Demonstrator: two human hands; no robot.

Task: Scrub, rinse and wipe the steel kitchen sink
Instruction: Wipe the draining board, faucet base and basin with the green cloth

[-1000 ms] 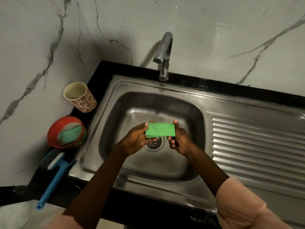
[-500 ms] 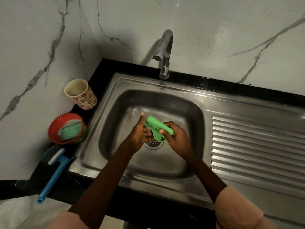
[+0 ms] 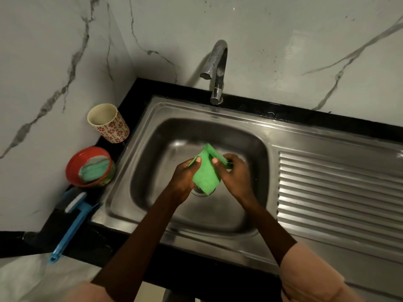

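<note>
Both my hands over the steel sink [image 3: 152, 136] basin, above the drain. Left hand [image 3: 185, 178] pinches the green scrub pad [image 3: 205, 175] on its left edge, thumb on top; right hand [image 3: 234, 173] grips the folded right edge. Pad hangs bent between them. Tap [image 3: 216, 68] behind the basin. On the black tabletop [image 3: 130, 101] to my left: patterned cup [image 3: 109, 123], red bowl [image 3: 87, 164], blue brush [image 3: 69, 225].

You see white marble walls [image 3: 283, 40] with grey veins meeting in the far left corner, above a black countertop [image 3: 327, 120].
</note>
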